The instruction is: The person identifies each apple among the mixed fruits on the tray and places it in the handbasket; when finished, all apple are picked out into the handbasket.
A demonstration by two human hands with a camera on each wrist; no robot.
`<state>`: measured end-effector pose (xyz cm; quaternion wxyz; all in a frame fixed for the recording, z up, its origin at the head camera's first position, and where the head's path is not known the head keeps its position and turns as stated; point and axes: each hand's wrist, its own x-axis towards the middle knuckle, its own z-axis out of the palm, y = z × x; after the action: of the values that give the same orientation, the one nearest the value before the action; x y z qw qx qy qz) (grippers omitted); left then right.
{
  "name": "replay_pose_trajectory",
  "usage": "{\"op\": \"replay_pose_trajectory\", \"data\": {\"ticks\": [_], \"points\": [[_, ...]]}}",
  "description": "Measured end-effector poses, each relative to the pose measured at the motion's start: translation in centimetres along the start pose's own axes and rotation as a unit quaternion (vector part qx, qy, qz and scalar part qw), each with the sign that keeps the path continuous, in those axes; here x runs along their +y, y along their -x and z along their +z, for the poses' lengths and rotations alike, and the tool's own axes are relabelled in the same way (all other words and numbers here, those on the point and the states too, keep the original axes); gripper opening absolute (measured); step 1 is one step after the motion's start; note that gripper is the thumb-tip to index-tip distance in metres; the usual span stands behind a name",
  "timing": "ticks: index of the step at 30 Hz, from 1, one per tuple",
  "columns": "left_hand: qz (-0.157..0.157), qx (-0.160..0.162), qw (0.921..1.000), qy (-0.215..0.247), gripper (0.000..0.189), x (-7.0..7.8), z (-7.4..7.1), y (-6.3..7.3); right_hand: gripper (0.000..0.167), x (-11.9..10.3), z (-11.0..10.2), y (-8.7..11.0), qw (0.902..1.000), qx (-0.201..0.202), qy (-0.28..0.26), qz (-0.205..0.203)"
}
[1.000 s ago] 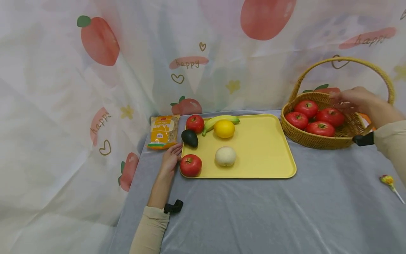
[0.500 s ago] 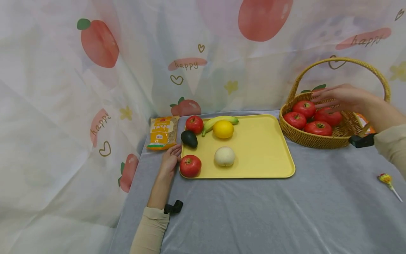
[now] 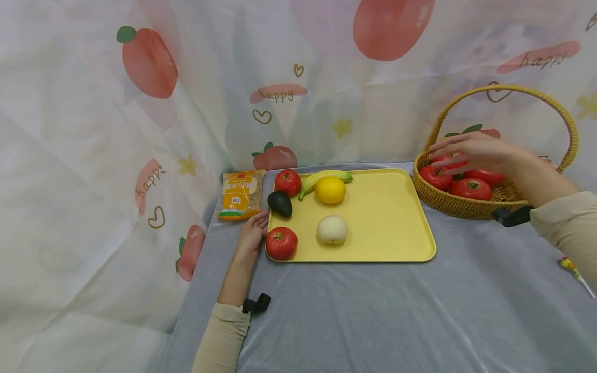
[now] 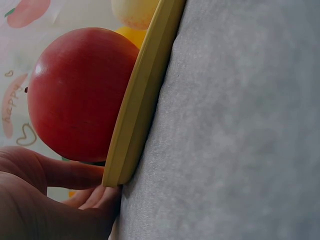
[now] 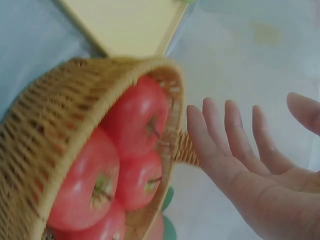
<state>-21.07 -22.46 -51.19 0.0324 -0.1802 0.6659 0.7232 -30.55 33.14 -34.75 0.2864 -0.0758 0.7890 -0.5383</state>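
My right hand [image 3: 487, 151] hovers over the wicker basket [image 3: 462, 206], holding nothing. Its fingers are extended and spread in the right wrist view. Several red apples [image 5: 137, 120] fill part of that basket; the hand hides some of them in the head view. At the left side of the yellow tray [image 3: 387, 223], my left hand [image 3: 252, 232] touches the rim with its fingers fairly straight. Beside that hand, a red apple [image 3: 282, 243] sits in the tray's front left corner. A dark avocado [image 3: 280, 203] and another red apple [image 3: 287, 182] lie farther back along the same side.
On the tray are also a green-yellow banana [image 3: 326, 178], a lemon [image 3: 330, 190] and a pale round fruit [image 3: 332, 230]. A yellow grain bag [image 3: 240, 195] lies left of it. A lollipop [image 3: 569, 265] lies at far right. The basket's tall handle [image 3: 508, 89] arches over it.
My right hand has moved left across the basket, from its right part to above its left apples. My left hand and the fruits on the tray stay in place.
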Motion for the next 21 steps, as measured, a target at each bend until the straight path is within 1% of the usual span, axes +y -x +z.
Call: {"op": "replay_pose_trajectory", "data": {"ticks": [3,10,16,21], "points": [[0.004,0.001,1.0,0.0,0.077,-0.1,0.0,-0.1,0.026,-0.1,1.0,-0.1,1.0,0.003,0.002,-0.005],[0.005,0.003,1.0,0.003,0.077,-0.2,0.0,-0.2,0.043,-0.5,3.1,-0.3,0.9996,0.008,-0.019,-0.018],[0.007,-0.002,1.0,0.002,0.076,-0.1,-0.1,-0.1,0.043,-1.4,5.1,-0.4,0.999,0.011,-0.032,-0.03],[0.006,-0.003,1.0,0.001,0.077,-0.1,-0.1,-0.1,0.045,-1.8,7.1,-0.7,0.9981,-0.006,-0.042,-0.046]]}}
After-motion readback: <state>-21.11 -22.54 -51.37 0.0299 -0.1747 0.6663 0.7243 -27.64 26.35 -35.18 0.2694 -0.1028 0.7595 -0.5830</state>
